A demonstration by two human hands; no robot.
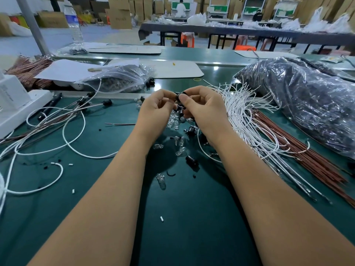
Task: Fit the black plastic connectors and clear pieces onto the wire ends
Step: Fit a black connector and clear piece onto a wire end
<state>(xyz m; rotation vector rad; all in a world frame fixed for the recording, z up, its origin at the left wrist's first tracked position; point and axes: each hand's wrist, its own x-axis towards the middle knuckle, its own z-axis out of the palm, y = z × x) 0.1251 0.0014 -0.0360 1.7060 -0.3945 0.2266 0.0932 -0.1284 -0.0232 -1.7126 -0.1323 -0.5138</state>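
Above the green table, my right hand [203, 110] pinches a black plastic connector [178, 97] between thumb and fingers. Close beside it, my left hand [155, 110] has its fingers curled; what they hold is hidden. Below both hands lies a scatter of clear pieces [175, 121] and black connectors [191, 161]. A bundle of white wires [242, 116] and red-brown wires [299, 156] lies to the right. Wires fitted with black connectors [107, 102] lie at the left.
A clear bag of parts [123, 79] sits behind the hands, and a large dark plastic bag [307, 100] fills the right. White boxes [13, 100] stand at the left edge. Loose white wire loops [75, 139] lie on the left. A water bottle [74, 25] stands far back.
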